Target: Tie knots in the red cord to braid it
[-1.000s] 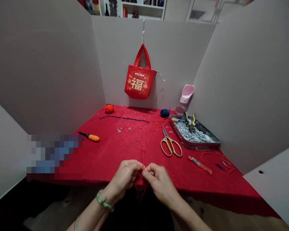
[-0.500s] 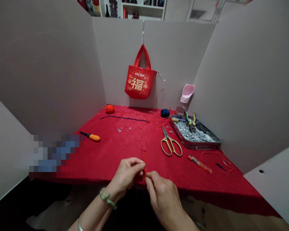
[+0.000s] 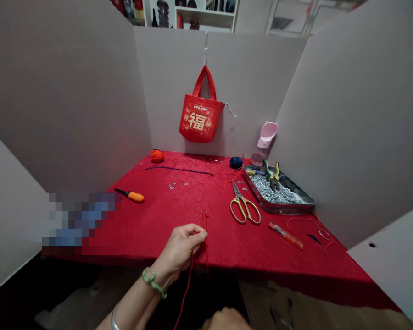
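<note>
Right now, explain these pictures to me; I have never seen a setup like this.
There is no machine here: the hands are a person's own, and the pictures come from a camera worn on their head, looking forward and down. The left hand pinches a red cord, which runs down past the table's edge. The right hand is low at the picture's bottom edge, mostly out of view. On the red cloth lie gold-handled scissors, an orange-handled screwdriver, metal washers, and a metal tray holding pliers and many small metal pieces.
</note>
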The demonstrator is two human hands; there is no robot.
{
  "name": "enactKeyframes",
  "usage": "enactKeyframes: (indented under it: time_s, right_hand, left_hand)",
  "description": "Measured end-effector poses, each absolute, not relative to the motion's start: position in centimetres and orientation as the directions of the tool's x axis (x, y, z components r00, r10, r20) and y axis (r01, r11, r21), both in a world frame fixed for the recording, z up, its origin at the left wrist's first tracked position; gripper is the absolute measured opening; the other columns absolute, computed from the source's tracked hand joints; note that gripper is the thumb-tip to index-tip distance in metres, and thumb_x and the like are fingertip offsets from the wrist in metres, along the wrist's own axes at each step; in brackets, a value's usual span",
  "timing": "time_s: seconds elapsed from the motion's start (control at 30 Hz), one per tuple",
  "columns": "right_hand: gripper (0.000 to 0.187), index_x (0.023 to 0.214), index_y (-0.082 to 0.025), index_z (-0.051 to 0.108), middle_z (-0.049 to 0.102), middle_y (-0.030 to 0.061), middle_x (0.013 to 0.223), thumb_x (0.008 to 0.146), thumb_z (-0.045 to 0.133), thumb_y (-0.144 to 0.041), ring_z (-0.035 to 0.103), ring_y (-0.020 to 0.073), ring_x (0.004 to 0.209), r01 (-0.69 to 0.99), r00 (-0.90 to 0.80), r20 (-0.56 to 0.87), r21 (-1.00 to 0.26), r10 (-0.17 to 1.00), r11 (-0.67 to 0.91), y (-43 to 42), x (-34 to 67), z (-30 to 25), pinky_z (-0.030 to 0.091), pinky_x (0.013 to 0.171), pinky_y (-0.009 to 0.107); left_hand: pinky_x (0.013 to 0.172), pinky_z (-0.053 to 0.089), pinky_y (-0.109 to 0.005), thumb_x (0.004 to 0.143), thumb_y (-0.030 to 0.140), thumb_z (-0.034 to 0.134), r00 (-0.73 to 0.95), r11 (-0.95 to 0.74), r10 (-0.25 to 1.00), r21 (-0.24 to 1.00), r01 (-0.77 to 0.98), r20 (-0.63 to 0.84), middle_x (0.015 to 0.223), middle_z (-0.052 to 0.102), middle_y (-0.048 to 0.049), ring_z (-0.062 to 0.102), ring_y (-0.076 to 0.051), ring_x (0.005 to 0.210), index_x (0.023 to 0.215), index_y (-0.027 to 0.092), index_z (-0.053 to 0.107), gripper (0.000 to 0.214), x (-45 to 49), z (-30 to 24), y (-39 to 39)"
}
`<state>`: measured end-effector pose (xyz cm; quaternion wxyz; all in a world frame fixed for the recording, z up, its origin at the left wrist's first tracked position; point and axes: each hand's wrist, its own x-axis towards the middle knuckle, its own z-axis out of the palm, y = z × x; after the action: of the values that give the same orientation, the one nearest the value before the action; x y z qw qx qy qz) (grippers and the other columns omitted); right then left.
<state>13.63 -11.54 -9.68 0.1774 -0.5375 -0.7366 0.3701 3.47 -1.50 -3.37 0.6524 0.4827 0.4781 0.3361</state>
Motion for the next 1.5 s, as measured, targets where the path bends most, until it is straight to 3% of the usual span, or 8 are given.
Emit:
enactKeyframes:
  time_s: [0.13, 0.27, 0.4, 0.53, 0.73, 1.07, 1.23, 1.5]
  right_hand:
    - [0.038, 0.114, -0.018, 0.041, 0.055, 0.0099, 0.099, 0.081, 0.035, -0.035, 0.056, 0.0105, 0.053, 0.311, -0.173, -0.158, -0.945, 0.972, -0.099, -8.1, 17.2, -4.4, 0.039, 0.039, 0.02]
    - [0.052, 0.116, -0.015, 0.028, 0.051, 0.0116, 0.098, 0.072, 0.049, -0.034, 0.059, 0.0147, 0.056, -0.184, -0.26, -0.269, -0.929, 0.927, -0.321, -4.8, 17.1, -2.2, 0.046, 0.041, 0.024]
    - [0.03, 0.093, -0.01, 0.044, 0.055, 0.0061, 0.075, 0.071, 0.051, -0.029, 0.056, 0.012, 0.051, -0.194, -0.451, -0.265, -0.903, 0.852, -0.383, -3.3, 16.2, -3.0, 0.045, 0.042, 0.021]
    - [0.02, 0.078, -0.01, 0.046, 0.047, -0.0017, 0.056, 0.067, 0.053, -0.025, 0.045, 0.006, 0.042, -0.244, -0.379, -0.265, -0.896, 0.887, -0.372, -2.9, 16.4, -3.7, 0.042, 0.04, 0.019]
    - [0.017, 0.076, -0.014, 0.041, 0.024, -0.0098, 0.046, 0.065, 0.052, -0.023, 0.018, 0.0004, 0.034, -0.36, -0.28, -0.306, -0.845, 0.91, -0.395, -3.3, 16.1, -4.5, 0.015, 0.031, 0.013]
    - [0.014, 0.068, -0.016, 0.037, 0.027, -0.0103, 0.039, 0.066, 0.048, -0.026, 0.02, 0.0016, 0.031, -0.194, -0.197, -0.303, -0.92, 0.932, -0.34, -3.6, 15.5, -4.7, 0.015, 0.031, 0.014]
    - [0.015, 0.068, -0.016, 0.037, 0.028, -0.0097, 0.044, 0.065, 0.049, -0.024, 0.018, 0.0008, 0.033, -0.284, -0.24, -0.311, -0.883, 0.919, -0.373, -3.7, 15.8, -4.4, 0.011, 0.031, 0.013]
    - [0.03, 0.067, -0.016, 0.036, 0.025, -0.0103, 0.039, 0.067, 0.057, -0.038, 0.016, 0.0007, 0.031, -0.298, -0.178, -0.301, -0.891, 0.937, -0.343, -3.7, 15.7, -5.0, 0.011, 0.031, 0.014]
  left_hand:
    - [0.04, 0.017, -0.018, 0.063, 0.035, 0.062, 0.313, 0.302, 0.904, 0.953, 0.01, -0.29, 0.045, 0.04, 0.0066, 0.028, -0.003, 0.039, 0.069, 0.011, 0.05, 0.027, 3.7, -3.5, -1.4]
    - [0.043, 0.021, -0.018, 0.063, 0.036, 0.061, 0.3, 0.273, 0.914, 0.961, 0.043, -0.272, 0.05, 0.046, 0.004, 0.034, -0.004, 0.042, 0.07, 0.01, 0.053, 0.028, 3.6, -3.1, -1.6]
    - [0.042, 0.022, -0.018, 0.064, 0.033, 0.06, 0.304, 0.264, 0.917, 0.964, 0.028, -0.26, 0.051, 0.049, 0.0026, 0.036, -0.004, 0.042, 0.071, 0.01, 0.053, 0.025, 3.3, -3.1, -1.8]
    - [0.042, 0.023, -0.018, 0.066, 0.035, 0.057, 0.332, 0.277, 0.905, 0.961, 0.013, -0.265, 0.052, 0.052, 0.0006, 0.037, -0.005, 0.041, 0.073, 0.01, 0.053, 0.026, 3.4, -3.5, -1.7]
    - [0.041, 0.021, -0.016, 0.065, 0.03, 0.058, 0.291, 0.251, 0.922, 0.966, 0.054, -0.256, 0.049, 0.046, 0.0033, 0.033, -0.003, 0.041, 0.07, 0.009, 0.053, 0.022, 3.2, -4.2, -1.9]
    - [0.041, 0.022, -0.015, 0.071, 0.031, 0.053, 0.239, 0.101, 0.96, 0.976, 0.192, -0.147, 0.048, 0.038, 0.0058, 0.031, -0.004, 0.043, 0.069, 0.011, 0.051, 0.02, 2.7, -3.7, -3.1]
    - [0.051, 0.034, -0.017, 0.077, 0.027, 0.046, 0.282, -0.095, 0.959, 0.957, 0.273, 0.015, 0.063, 0.055, 0.0, 0.047, -0.008, 0.056, 0.079, 0.013, 0.058, 0.018, 2.4, -3.9, -3.7]
    - [0.059, 0.035, -0.022, 0.082, 0.019, 0.034, 0.467, -0.482, 0.866, 0.539, 0.691, 0.176, 0.072, 0.059, -0.0063, 0.053, -0.014, 0.064, 0.091, 0.02, 0.062, 0.03, 1.9, -3.7, -4.7]
